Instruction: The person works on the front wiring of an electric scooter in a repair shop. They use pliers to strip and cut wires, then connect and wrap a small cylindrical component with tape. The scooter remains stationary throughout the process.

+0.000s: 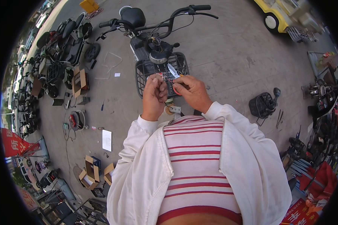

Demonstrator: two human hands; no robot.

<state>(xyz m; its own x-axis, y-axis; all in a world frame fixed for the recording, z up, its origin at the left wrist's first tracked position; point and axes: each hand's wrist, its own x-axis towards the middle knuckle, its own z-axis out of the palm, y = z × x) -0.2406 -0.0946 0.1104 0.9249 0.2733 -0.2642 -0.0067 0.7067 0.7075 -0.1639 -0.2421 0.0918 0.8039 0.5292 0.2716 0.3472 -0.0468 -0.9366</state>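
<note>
The right hand is closed around orange-handled cutters, blade pointing to 11 o'clock; the left hand pinches thin wires above the basket. A slip could cut a finger.

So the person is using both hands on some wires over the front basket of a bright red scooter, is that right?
Not quite: the head view shows the scooter is black, not red. The rest holds: the left hand and right hand work on wires over its front basket.
</note>
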